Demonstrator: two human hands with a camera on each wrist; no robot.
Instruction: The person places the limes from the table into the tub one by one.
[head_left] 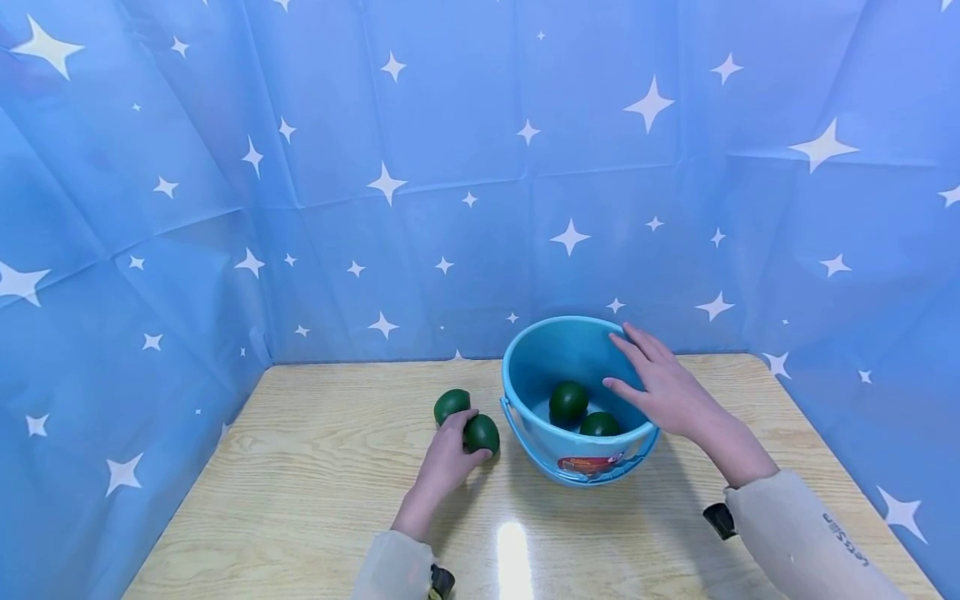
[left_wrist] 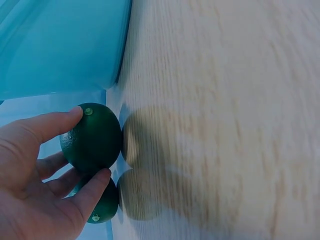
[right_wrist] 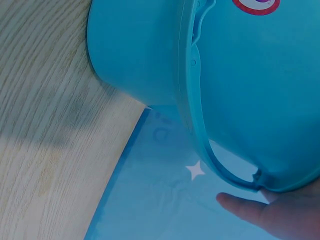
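My left hand (head_left: 447, 457) pinches a dark green avocado (left_wrist: 92, 137) between thumb and fingers, low over the tabletop. A second avocado (head_left: 452, 404) lies right behind it, partly covered by my fingers in the left wrist view. A light blue bucket (head_left: 540, 425) stands just right of them, its mouth leaning towards me. Inside it are two more avocados, one further back (head_left: 568, 402) and one nearer (head_left: 600, 424). At the bucket's right rim is my right hand (head_left: 671, 392), fingers spread and fairly straight over the opening, holding nothing.
The bucket's blue handle (head_left: 534, 454) hangs down its front, near a red label (head_left: 588, 464). A light wood table (head_left: 322, 483) carries everything. Blue cloth with white stars (head_left: 465, 117) rises behind the table and on both sides.
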